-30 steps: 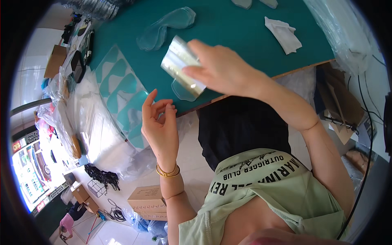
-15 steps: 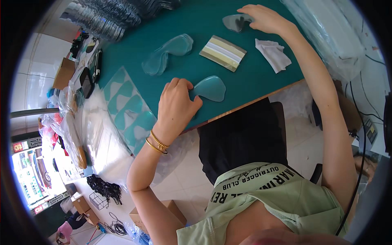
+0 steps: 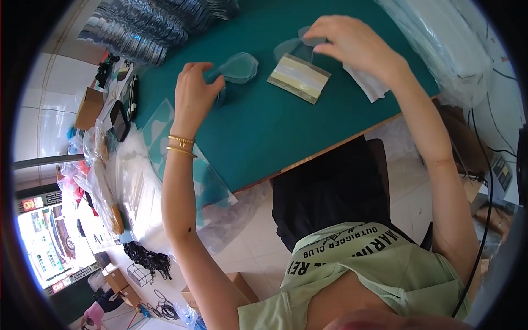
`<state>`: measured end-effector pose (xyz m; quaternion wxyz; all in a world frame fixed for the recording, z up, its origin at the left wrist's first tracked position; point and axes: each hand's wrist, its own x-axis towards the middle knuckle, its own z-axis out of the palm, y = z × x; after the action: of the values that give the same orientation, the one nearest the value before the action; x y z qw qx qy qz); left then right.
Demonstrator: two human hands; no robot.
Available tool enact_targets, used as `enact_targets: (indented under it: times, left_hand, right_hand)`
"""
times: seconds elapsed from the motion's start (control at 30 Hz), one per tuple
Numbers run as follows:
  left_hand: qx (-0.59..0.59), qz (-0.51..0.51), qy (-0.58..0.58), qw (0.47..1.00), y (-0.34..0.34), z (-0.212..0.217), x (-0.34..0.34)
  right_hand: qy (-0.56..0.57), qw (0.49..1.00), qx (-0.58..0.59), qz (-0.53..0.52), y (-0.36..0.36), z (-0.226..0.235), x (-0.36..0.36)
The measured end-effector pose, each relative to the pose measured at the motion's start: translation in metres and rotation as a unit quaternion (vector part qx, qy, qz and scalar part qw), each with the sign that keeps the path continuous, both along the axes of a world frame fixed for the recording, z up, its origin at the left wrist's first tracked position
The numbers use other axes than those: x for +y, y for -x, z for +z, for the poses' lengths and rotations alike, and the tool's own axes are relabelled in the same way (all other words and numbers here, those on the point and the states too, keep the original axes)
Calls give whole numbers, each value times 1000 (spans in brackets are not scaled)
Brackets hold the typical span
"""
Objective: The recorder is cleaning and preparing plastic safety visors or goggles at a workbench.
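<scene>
1. The left hand rests on the green table with its fingers curled and thumb spread, its fingertips pinching the near edge of a clear goggle lens that lies flat on the table, left of the middle.
2. The right hand is farther back and to the right, fingers bent down loosely over a second clear lens at the far side of the table; it touches the lens, but whether it grips it I cannot tell.
3. Between the two hands, just beside the second lens, lies a flat striped card-like pad in beige and white.
4. A crumpled white cloth lies on the table under the right wrist, right of the pad.
5. At the far left of the table, long rows of stacked clear lenses stand packed close together.
6. On the far right, a large clear plastic bag slumps over the table edge; what it contains is too blurred to tell.
7. On the left, more clear plastic bags hold flat pale sheets, and small cardboard boxes sit beyond them, contents not visible.
</scene>
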<state>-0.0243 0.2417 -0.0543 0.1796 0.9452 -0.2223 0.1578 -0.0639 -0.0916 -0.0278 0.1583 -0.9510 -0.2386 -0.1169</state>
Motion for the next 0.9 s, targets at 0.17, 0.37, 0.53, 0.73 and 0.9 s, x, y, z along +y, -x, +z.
enact_targets:
  times: [0.17, 0.37, 0.53, 0.73, 0.9]
  left_hand:
    - [1, 32, 96, 995, 69, 30, -34]
    - [131, 75, 149, 977, 154, 20, -16]
    - [170, 73, 78, 980, 185, -5, -16]
    - [209, 107, 141, 962, 191, -24, -7]
    - [200, 104, 158, 961, 193, -26, -8]
  right_hand:
    - [-28, 987, 25, 157, 66, -39, 82]
    - [-115, 985, -111, -66, 64, -43, 8]
    - [-83, 985, -18, -152, 71, -61, -39]
    - [-232, 967, 21, 108, 94, -35, 75]
    - [-160, 940, 18, 302, 90, -67, 132]
